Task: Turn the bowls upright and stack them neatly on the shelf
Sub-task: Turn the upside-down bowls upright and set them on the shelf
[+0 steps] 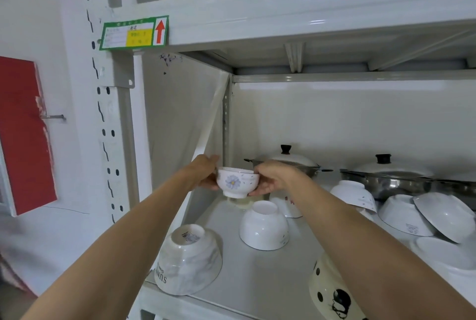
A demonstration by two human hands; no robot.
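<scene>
Head view: left hand (204, 174) and right hand (273, 178) both clamp a small white ceramic bowl with blue flower (237, 182), upright, lifted above the far-left grey metal shelf (260, 276), likely to start a stack; white bowls (264, 227) nearby lie upside down.

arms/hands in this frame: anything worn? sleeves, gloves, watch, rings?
Nothing worn that shows. Both forearms are bare from the bottom edge of the picture up to the wrists, with no sleeve cuffs in view. The left hand and the right hand are bare: no gloves, watch, or bracelet. No rings visible, though most fingers are partly hidden. No markings or tattoos seen.
</scene>
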